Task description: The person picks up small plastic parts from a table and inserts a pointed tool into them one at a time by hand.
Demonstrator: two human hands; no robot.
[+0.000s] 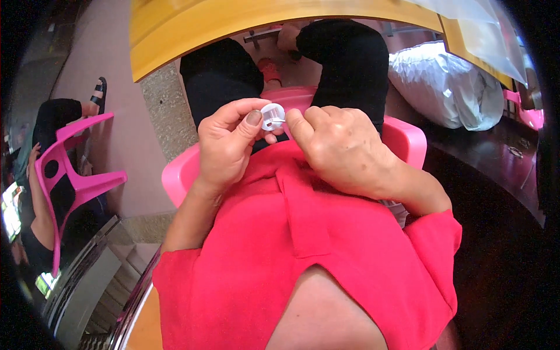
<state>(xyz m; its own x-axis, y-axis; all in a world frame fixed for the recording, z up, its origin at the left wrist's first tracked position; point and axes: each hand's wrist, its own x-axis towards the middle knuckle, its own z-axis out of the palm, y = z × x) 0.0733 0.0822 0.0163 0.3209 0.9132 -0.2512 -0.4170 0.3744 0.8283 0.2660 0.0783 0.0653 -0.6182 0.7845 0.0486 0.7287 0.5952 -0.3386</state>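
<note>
Small round white plastic cap (272,115), held at chest height over the lap.

Left hand (226,146) pinched its rim at nine o'clock; right hand (341,149) pressed a thin metal pin (279,121) in from three o'clock, both hands together. Judged light, stiff, slightly slippery; best gripped by the rim. Pink plastic chair (408,140) beneath; white sack (446,87) at two o'clock.

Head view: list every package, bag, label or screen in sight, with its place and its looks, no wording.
Clear plastic bag: upper right, lying on the yellow table edge; flat, see-through, glossy.
White plastic sack: on the floor to the right of the person's knees; bulging, crinkled, white.
Lit screen-like patch: far left rim beside the pink plastic chair; greenish-white, too blurred to tell more.
No labels or signs show clearly.
</note>
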